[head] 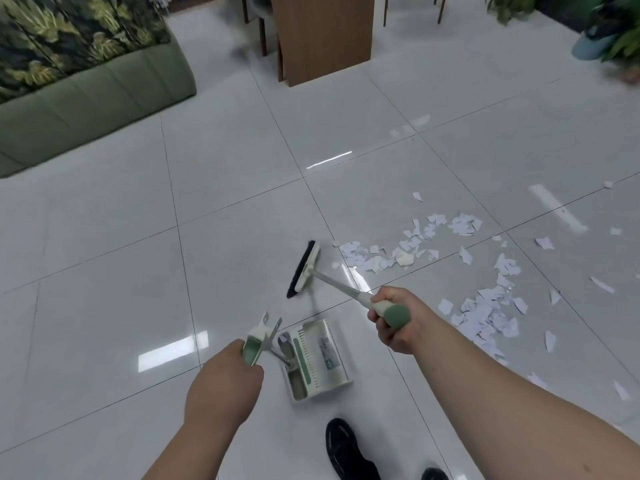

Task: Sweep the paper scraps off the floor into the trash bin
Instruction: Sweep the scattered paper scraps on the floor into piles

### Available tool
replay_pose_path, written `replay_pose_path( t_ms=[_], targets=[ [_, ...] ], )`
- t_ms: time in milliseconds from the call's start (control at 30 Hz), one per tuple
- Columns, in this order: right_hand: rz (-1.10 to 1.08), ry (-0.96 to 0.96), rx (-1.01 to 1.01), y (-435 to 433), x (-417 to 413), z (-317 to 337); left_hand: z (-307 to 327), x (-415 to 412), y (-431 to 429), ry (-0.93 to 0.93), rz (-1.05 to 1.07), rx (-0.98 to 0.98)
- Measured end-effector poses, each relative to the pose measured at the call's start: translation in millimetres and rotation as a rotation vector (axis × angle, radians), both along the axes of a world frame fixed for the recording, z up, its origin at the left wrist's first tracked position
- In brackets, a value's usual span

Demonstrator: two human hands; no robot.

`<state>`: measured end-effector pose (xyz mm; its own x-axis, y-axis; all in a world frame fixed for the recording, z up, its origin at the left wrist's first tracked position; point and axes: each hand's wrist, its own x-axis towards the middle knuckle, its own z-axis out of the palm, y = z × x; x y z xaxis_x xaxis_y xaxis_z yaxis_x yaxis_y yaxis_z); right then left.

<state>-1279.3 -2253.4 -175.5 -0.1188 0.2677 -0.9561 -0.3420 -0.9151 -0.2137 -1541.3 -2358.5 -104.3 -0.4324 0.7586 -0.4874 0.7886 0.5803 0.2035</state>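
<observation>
The pale tiled floor [242, 202] fills the view, with a green sofa [86, 98] far left and a wooden table [322, 36] at the top. No bin is in sight. The scraps [485, 313] lie strewn over the tiles to the person's right, in a loose band that runs from a thick patch near the right forearm up and round to a cluster just beside the broom head. The white dustpan [318, 358] sits low in front of a black shoe [346, 448], well left of most of the paper; whether it rests on the floor I cannot tell. The broom [304, 268] has its head at the left end of the band, bristles turned away from the scraps. The right hand [394, 320] is clenched round the broom's green grip, and the left hand [225, 379] grasps the dustpan's handle. I judge this to be the gathering step, hardly advanced. Next, the broom should reach beyond the far scraps and draw them into one heap, with the dustpan's lip set flat against it.
</observation>
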Motion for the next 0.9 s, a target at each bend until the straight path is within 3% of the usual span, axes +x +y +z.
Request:
replay_pose_path(
  t_ms=[367,900],
  targets=[
    [-0.261,-0.15,0.005,-23,134,22,11,30,52,0.017,-0.138,0.032],
    [-0.381,-0.313,0.095,-12,346,66,32,224,90,0.016,-0.226,0.059]
  ],
)
